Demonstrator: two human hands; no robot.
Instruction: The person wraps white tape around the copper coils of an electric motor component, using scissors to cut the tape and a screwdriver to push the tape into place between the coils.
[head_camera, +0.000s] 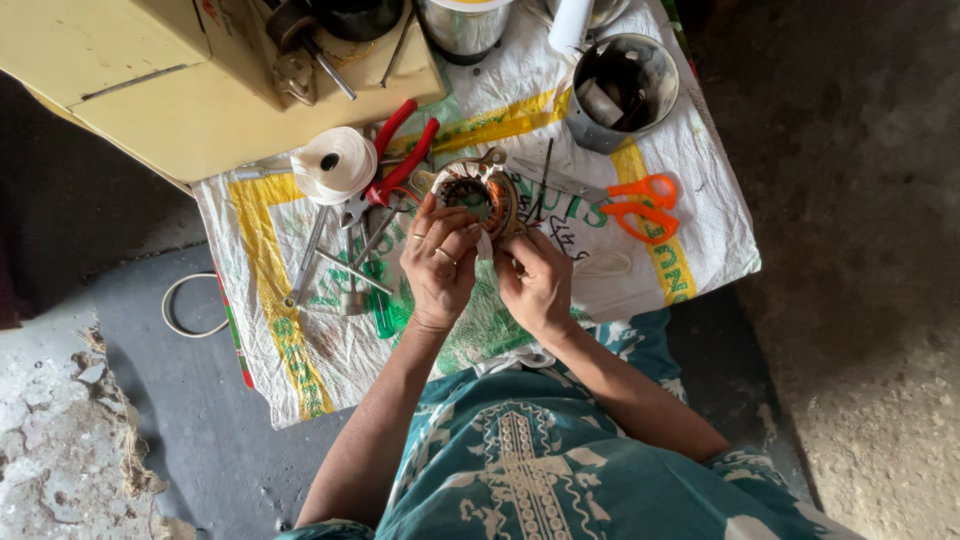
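Looking down: we see two bare hands working over a low table covered with a white woven sack cloth (690, 150) that has yellow stripes and green print.
Left hand: our left hand (440, 262) is curled around the near left side of a round motor part (478, 195). The fingers are bent and closed on it, and we see rings on two of them.
Right hand: our right hand (538, 285) is just beside the left one, touching the lower right edge of the same part. Its fingers are pinched shut. A thin white strip (484, 243) shows between the two hands, but we cannot tell which hand grips it.
Motor part: it is a ring with coppery orange wire wound inside. It sits over the middle of the cloth, held up at the fingertips.
Left of the hands: a roll of white tape (335, 163) lies near red-handled pliers (395, 170). Some metal rods (335, 262) and a green-handled tool (383, 300) lie near them.
Right of the hands: orange scissors (640, 205) lie on the cloth, apart from the hands.
Far side: a metal can (622, 92) stands at the back, and a pale yellow box (190, 80) sits at the far left.
Clothes: we wear a teal dress with white patterns (530, 460).
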